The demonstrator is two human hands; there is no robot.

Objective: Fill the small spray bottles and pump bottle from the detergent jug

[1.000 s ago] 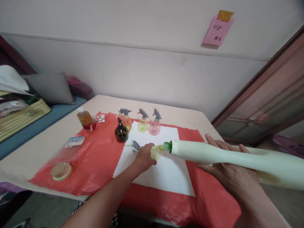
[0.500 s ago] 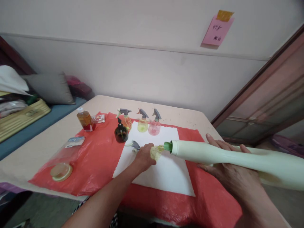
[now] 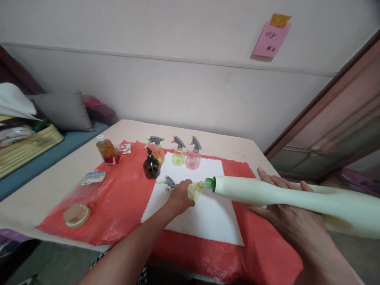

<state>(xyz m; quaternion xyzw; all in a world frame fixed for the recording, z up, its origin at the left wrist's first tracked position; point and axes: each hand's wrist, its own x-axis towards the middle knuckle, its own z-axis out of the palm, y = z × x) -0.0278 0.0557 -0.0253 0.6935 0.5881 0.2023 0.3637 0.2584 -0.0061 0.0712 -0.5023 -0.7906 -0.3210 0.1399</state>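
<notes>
My left hand (image 3: 180,198) is closed round a small clear yellow spray bottle (image 3: 194,191), its trigger top off and its neck tilted toward the jug. My right hand (image 3: 285,213) grips a long pale green jug (image 3: 252,190), tipped nearly level. The jug's green inner lip lies at the bottle's neck; whether liquid runs between them is too small to tell. Beside my left hand a loose grey spray trigger (image 3: 169,182) rests on a white sheet (image 3: 213,221).
Behind stand spray bottles, one pink (image 3: 193,160), one yellow (image 3: 178,158), one orange-striped (image 3: 159,152), and a dark pump bottle (image 3: 152,167). Leftward are an amber bottle (image 3: 107,151), a clear packet (image 3: 86,194) and a round lid (image 3: 76,215) on red plastic (image 3: 124,213). A wall rises behind.
Both hands, the jug and the small bottle keep nearly the same places. The bottle's neck has shifted very slightly; the view has moved a little.
</notes>
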